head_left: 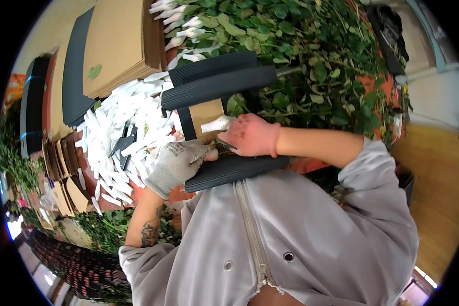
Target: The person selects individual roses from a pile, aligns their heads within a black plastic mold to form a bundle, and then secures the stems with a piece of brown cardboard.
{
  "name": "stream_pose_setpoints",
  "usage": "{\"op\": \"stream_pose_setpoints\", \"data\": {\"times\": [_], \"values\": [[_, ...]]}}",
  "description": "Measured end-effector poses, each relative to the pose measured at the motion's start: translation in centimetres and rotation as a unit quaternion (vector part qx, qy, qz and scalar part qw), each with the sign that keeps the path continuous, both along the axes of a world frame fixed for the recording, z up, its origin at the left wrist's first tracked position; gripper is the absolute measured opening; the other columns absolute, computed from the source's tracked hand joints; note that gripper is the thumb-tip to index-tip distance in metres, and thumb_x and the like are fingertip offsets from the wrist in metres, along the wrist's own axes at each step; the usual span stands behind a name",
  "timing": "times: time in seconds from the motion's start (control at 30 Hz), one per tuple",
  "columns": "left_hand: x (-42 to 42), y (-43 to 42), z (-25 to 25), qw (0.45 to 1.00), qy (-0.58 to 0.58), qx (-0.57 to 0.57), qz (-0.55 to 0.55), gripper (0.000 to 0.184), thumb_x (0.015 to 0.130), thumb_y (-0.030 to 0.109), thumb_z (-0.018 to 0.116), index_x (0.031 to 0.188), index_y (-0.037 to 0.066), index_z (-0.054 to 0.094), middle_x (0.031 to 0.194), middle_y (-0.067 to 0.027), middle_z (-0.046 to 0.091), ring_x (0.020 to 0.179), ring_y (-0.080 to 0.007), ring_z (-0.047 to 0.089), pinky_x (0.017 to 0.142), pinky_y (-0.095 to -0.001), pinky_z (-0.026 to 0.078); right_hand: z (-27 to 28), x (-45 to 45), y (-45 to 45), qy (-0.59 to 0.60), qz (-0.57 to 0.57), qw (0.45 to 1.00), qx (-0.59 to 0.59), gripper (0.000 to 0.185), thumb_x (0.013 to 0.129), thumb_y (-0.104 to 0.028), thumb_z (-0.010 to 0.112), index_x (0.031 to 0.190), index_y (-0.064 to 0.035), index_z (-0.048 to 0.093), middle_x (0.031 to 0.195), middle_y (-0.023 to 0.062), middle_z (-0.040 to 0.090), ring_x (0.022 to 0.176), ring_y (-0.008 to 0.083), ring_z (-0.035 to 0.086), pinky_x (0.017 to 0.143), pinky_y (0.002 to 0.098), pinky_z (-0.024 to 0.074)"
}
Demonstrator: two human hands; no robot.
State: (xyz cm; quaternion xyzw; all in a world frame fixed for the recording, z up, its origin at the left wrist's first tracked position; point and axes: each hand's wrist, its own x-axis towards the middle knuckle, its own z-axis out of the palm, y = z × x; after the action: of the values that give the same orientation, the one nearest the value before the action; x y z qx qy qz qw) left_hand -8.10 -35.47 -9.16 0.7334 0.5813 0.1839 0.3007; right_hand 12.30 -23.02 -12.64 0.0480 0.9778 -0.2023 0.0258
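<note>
Together, our hands meet near the middle of the frame, working above a brown cardboard piece (pixel 206 113). Our left hand (pixel 174 162), in a grey glove, has its fingers bent inward just above the ribbed black roll (pixel 234 171) nearest our body; we cannot tell whether it grips anything. Our right hand (pixel 251 135), in a pink glove, is curled with its fingers pointing left, just beside a bud in white netting (pixel 217 124) at the centre of the frame; what its fingers close on, if anything, is hidden from us.

Above our hands lies a second ribbed black roll (pixel 219 86). Left of centre, a black tool (pixel 124 145) rests on a heap of white sleeves (pixel 104 148). Stacked cardboard sheets (pixel 120 43) fill the upper left, and leafy green stems (pixel 296 30) cover the upper right.
</note>
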Motion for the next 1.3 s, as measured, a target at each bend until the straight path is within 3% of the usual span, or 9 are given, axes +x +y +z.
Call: {"op": "stream_pose_setpoints", "data": {"times": [0.1, 0.4, 0.5, 0.63, 0.73, 0.83, 0.9, 1.07, 1.3], "values": [[-0.3, -0.6, -0.2, 0.999, 0.034, -0.005, -0.008, 0.024, 0.079, 0.016, 0.053, 0.1, 0.013, 0.066, 0.1, -0.0037, 0.066, 0.084, -0.0213, 0.064, 0.069, -0.0345, 0.05, 5.2, -0.5, 0.9, -0.114, -0.109, 0.985, 0.067, 0.046, 0.076, -0.032, 0.06, 0.115, -0.0103, 0.053, 0.096, 0.0085, 0.058, 0.084, 0.0232, 0.059, 0.075, 0.0364, 0.0459], [0.3, -0.9, -1.2, 0.997, 0.079, 0.003, -0.016, 0.024, 0.082, 0.018, 0.051, 0.101, 0.02, 0.065, 0.091, 0.0014, 0.064, 0.078, -0.0196, 0.063, 0.063, -0.0349, 0.048, 2.3, -1.9, 3.3, -0.193, -0.117, 0.97, 0.091, 0.036, 0.075, -0.03, 0.061, 0.104, -0.0107, 0.053, 0.093, 0.0088, 0.063, 0.082, 0.0255, 0.062, 0.071, 0.0375, 0.0479], [0.2, -0.7, -1.1, 0.997, 0.061, -0.028, -0.022, 0.023, 0.083, 0.019, 0.05, 0.101, 0.02, 0.065, 0.094, 0.0009, 0.064, 0.079, -0.0206, 0.064, 0.064, -0.0353, 0.048, 1.9, -2.2, 3.2, -0.011, -0.11, 0.989, 0.099, 0.031, 0.077, -0.03, 0.06, 0.101, -0.0109, 0.053, 0.084, 0.0094, 0.063, 0.08, 0.0257, 0.062, 0.07, 0.0374, 0.0481], [0.3, -0.8, -0.4, 0.994, 0.083, -0.074, -0.016, 0.024, 0.083, 0.018, 0.051, 0.103, 0.02, 0.065, 0.098, 0.0013, 0.064, 0.082, -0.0215, 0.063, 0.067, -0.0349, 0.048, 1.6, -3.1, 0.1, -0.129, -0.065, 0.986, 0.088, 0.035, 0.075, -0.027, 0.06, 0.104, -0.0098, 0.053, 0.085, 0.009, 0.059, 0.077, 0.0243, 0.061, 0.067, 0.0341, 0.0478], [0.0, -1.5, -1.3, 0.998, 0.05, -0.03, -0.007, 0.026, 0.083, 0.018, 0.052, 0.106, 0.019, 0.064, 0.1, 0.0003, 0.064, 0.086, -0.0221, 0.063, 0.068, -0.0338, 0.049, 0.3, -1.8, 0.1, -0.036, -0.034, 0.989, 0.14, 0.038, 0.076, -0.024, 0.057, 0.111, -0.008, 0.054, 0.089, 0.0084, 0.057, 0.078, 0.022, 0.061, 0.067, 0.0324, 0.0477], [-0.4, -1.0, -1.3, 0.999, 0.018, 0.048, 0.013, 0.027, 0.082, 0.018, 0.055, 0.108, 0.015, 0.062, 0.101, -0.0027, 0.063, 0.088, -0.0237, 0.062, 0.07, -0.0341, 0.049, 0.2, -2.0, 0.0, -0.079, -0.019, 0.983, 0.165, 0.038, 0.079, -0.019, 0.051, 0.115, -0.0058, 0.054, 0.092, 0.0086, 0.057, 0.081, 0.0208, 0.06, 0.068, 0.0311, 0.0473], [-0.5, -0.5, -1.5, 0.981, 0.014, 0.108, 0.163, 0.029, 0.081, 0.017, 0.058, 0.109, 0.011, 0.06, 0.098, -0.006, 0.063, 0.085, -0.026, 0.062, 0.07, -0.0358, 0.049, 0.2, -1.9, -0.1, -0.09, -0.004, 0.985, 0.147, 0.038, 0.084, -0.014, 0.043, 0.12, -0.0032, 0.053, 0.092, 0.0095, 0.059, 0.081, 0.0225, 0.06, 0.067, 0.0332, 0.0473], [-1.0, 0.4, -4.0, 0.985, 0.003, 0.096, 0.144, 0.013, 0.079, 0.012, 0.059, 0.09, 0.006, 0.063, 0.086, -0.0095, 0.06, 0.079, -0.0291, 0.06, 0.067, -0.038, 0.048, -0.2, -2.2, 0.0, -0.089, -0.028, 0.985, 0.144, 0.035, 0.081, -0.014, 0.046, 0.113, -0.0021, 0.054, 0.092, 0.0093, 0.058, 0.085, 0.022, 0.06, 0.071, 0.0312, 0.0471], [-3.4, -1.2, -3.6, 0.977, 0.03, 0.105, 0.185, 0.012, 0.078, 0.003, 0.057, 0.088, 0.006, 0.064, 0.082, -0.0091, 0.06, 0.075, -0.027, 0.06, 0.065, -0.036, 0.047, 0.0, -2.1, 0.2, -0.116, -0.072, 0.987, 0.085, 0.036, 0.085, -0.012, 0.043, 0.118, -0.0019, 0.052, 0.092, 0.0125, 0.061, 0.083, 0.0241, 0.063, 0.072, 0.0331, 0.0494]]}}
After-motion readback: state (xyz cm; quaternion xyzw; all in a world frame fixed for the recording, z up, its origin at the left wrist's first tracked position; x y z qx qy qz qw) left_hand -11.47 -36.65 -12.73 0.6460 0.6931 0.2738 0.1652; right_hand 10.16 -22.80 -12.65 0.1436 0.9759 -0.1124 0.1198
